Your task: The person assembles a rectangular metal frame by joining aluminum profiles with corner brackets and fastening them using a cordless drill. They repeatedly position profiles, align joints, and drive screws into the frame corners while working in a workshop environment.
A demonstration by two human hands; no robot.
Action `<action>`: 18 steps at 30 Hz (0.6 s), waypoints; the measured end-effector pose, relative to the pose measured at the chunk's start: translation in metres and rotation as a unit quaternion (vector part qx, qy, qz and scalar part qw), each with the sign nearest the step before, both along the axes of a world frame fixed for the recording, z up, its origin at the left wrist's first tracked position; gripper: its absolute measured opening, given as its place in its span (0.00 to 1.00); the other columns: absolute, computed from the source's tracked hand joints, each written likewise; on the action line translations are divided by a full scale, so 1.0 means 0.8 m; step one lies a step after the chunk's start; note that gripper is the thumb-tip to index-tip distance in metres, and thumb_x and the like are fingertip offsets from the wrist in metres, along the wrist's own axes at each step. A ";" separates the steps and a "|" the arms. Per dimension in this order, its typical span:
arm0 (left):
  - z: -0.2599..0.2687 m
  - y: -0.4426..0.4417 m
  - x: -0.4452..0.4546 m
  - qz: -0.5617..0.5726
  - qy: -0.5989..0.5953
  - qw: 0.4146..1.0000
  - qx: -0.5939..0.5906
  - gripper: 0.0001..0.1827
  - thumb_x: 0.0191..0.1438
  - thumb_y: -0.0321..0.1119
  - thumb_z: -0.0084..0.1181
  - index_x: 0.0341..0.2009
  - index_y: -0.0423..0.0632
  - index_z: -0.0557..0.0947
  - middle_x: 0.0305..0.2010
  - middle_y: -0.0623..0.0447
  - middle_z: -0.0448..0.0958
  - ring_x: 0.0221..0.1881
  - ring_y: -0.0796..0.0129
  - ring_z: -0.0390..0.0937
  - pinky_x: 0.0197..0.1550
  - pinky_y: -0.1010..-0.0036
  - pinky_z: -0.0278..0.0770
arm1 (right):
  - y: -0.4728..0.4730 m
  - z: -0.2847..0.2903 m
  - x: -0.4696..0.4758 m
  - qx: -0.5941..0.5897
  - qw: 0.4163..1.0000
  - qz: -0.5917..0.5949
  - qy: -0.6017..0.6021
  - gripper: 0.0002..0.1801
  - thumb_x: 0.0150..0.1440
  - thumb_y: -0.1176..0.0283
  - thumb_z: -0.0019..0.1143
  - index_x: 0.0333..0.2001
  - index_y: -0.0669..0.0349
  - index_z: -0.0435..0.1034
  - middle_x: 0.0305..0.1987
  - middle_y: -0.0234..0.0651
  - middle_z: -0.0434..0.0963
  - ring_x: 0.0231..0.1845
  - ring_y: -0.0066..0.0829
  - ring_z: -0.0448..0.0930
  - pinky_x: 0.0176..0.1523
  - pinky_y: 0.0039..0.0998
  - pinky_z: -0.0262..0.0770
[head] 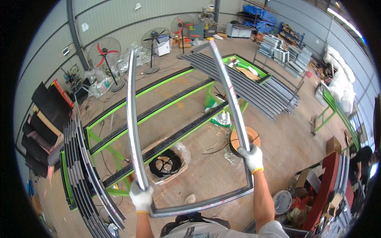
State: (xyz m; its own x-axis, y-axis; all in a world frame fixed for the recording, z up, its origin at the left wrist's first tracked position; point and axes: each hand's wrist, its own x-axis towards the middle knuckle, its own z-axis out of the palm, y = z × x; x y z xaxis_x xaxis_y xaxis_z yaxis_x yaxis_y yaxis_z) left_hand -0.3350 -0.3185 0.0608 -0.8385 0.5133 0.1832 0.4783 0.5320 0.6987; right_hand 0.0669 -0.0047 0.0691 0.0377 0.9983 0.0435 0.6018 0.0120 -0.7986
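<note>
A large grey metal frame (202, 205), made of aluminium-like profiles with printed protective film, is held up in front of me. Three of its sides show; the two long ones reach away over the workbench. My left hand (141, 197), in a white glove with a yellow cuff, grips the left profile just above the near corner. My right hand (251, 157), gloved the same way, is wrapped around the right profile farther up from its corner. Below the frame stands a green steel workbench (175, 111) with black-padded rails. The near side of the frame is close to my waist.
Long profiles (89, 178) lean at the bench's left end. More grey profiles (238, 86) lie across its far right part, beside a green tray (263, 67). Coiled black strip (165, 163) and a wooden reel (251, 137) sit on the floor. At right, a person (361, 163) is near a red-brown rack (324, 190).
</note>
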 end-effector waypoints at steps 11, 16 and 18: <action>0.371 0.384 -0.206 -0.179 0.432 0.866 -0.178 0.28 0.45 0.44 0.72 0.53 0.54 0.90 0.51 0.39 0.89 0.52 0.43 0.88 0.58 0.53 0.86 | -0.143 0.076 0.075 0.005 0.939 -0.105 0.327 0.28 0.67 0.54 0.67 0.57 0.68 0.77 0.46 0.33 0.82 0.47 0.29 0.82 0.54 0.32 0.80; 0.308 0.558 -0.185 -0.269 0.483 0.778 -0.299 0.19 0.52 0.37 0.64 0.50 0.60 0.93 0.50 0.44 0.91 0.52 0.47 0.90 0.54 0.54 0.89 | -0.251 0.006 0.187 0.081 0.735 -0.361 0.568 0.33 0.69 0.51 0.64 0.68 0.64 0.74 0.62 0.40 0.81 0.61 0.40 0.80 0.71 0.44 0.73; 0.224 0.611 -0.153 -0.275 0.476 0.759 -0.347 0.16 0.61 0.41 0.62 0.52 0.61 0.92 0.53 0.49 0.91 0.59 0.51 0.87 0.58 0.53 0.85 | -0.313 -0.050 0.166 0.103 0.726 -0.424 0.531 0.32 0.68 0.50 0.65 0.63 0.67 0.75 0.58 0.43 0.83 0.57 0.41 0.83 0.67 0.45 0.79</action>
